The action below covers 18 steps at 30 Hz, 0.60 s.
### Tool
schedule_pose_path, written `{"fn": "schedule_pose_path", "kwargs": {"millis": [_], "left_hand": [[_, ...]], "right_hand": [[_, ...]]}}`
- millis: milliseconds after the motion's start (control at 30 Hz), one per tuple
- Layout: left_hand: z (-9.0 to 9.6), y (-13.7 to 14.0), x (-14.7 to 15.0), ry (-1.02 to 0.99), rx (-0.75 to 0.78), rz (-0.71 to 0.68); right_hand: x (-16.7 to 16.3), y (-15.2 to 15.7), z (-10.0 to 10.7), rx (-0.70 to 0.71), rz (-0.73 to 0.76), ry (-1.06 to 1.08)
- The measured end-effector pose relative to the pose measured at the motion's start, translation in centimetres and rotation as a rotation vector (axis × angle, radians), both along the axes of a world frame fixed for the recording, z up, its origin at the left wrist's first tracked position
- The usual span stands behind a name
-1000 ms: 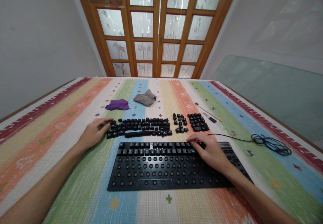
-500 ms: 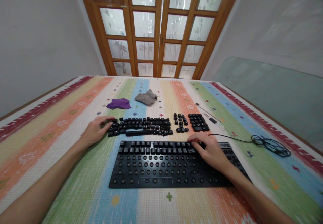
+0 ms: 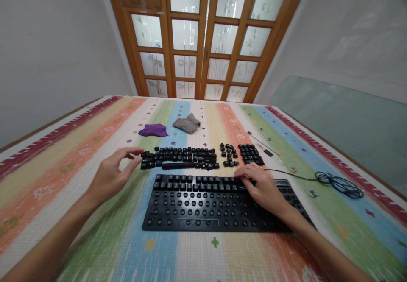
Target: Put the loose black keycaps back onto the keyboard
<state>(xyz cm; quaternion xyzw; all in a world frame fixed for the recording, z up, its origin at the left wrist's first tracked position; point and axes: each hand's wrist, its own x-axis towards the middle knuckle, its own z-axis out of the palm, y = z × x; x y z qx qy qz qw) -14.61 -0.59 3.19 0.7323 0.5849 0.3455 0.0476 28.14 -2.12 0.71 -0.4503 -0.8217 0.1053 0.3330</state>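
A black keyboard (image 3: 197,205) lies flat on the table. Its two back rows carry keycaps, while the front rows show bare key stems. My right hand (image 3: 262,186) bears on its back right part, fingers bent at the back edge and thumb on top. Behind the keyboard, loose black keycaps (image 3: 178,157) are laid out in rows, with a long space bar (image 3: 178,166) at the front. At the left end of these rows, my left hand (image 3: 111,174) has thumb and forefinger at a dark keycap (image 3: 145,154), which looks pinched at the tips.
A purple cloth (image 3: 153,130) and a grey cloth (image 3: 187,124) lie farther back. Loose keycaps (image 3: 251,154) form a block at right, near a thin stick-like tool (image 3: 259,140). The keyboard's coiled cable (image 3: 340,185) rests on the striped tablecloth (image 3: 95,248).
My left hand has risen slightly and turned, and the keycap at its fingertips appears to have shifted with it. My right hand stays on the keyboard. The view has tilted slightly.
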Motion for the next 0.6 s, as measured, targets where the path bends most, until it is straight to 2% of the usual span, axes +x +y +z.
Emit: {"fn": "schedule_pose_path", "kwargs": {"millis": [167, 267, 433, 600], "left_hand": [[-1.5, -4.7, 1.5, 0.019, 0.036, -0.224], [-2.6, -6.4, 1.8, 0.017, 0.006, -0.276], [-3.8, -7.4, 2.3, -0.002, -0.006, -0.329], [-3.8, -7.2, 2.8, -0.013, 0.017, -0.352]], "right_hand": [[-2.8, -0.4, 0.7, 0.020, 0.106, -0.031], [-5.4, -0.9, 0.9, 0.005, 0.228, -0.068], [-10.1, -1.1, 1.3, 0.042, 0.393, -0.100], [-14.3, -0.6, 1.7, 0.099, 0.471, -0.133]]}}
